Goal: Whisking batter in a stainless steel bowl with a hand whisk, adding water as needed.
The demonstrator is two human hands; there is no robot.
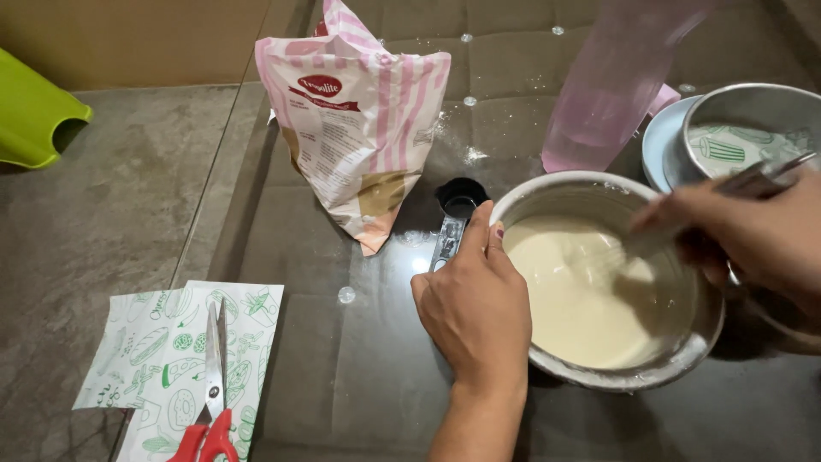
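Over the glass tabletop (359,376), the left hand (475,308) is bracing the round metal bowl of pale batter (599,282) with fingers curled on its rim, while the right hand (753,235), clenched around a blurred metal whisk (676,231), is stirring, a mixing step that by my judgement next calls for even strokes and a firm hold.

A dark glass tabletop (359,376) reflects spots of overhead light. Beyond its left edge lies a grey stone-like floor (103,214), and a tan wall (128,38) behind.
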